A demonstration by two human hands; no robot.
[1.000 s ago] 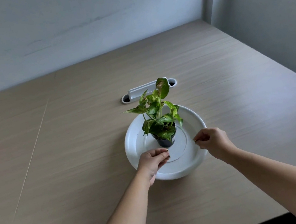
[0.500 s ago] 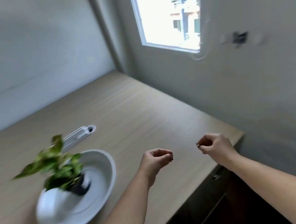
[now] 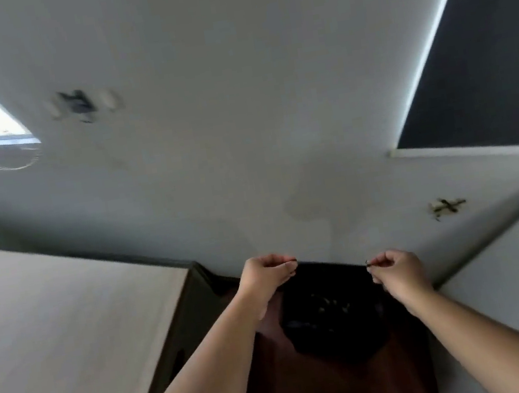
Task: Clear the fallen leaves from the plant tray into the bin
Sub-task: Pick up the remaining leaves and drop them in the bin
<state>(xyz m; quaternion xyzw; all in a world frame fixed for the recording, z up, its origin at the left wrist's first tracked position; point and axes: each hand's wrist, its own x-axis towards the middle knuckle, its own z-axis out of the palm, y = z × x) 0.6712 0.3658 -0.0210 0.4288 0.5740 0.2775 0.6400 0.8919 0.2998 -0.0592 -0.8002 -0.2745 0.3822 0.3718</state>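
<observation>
- The bin point(image 3: 331, 316) is a dark blurred shape on the floor beyond the tabletop's point(image 3: 68, 325) right edge, with faint specks inside
- Left hand point(image 3: 265, 278) and right hand point(image 3: 397, 271) hover over it, each pinching a tiny dark leaf scrap, hard to make out

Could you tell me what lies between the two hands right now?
In the head view, the dark bin shows in the gap between the left hand and right hand, below them, with small bits inside.
</observation>
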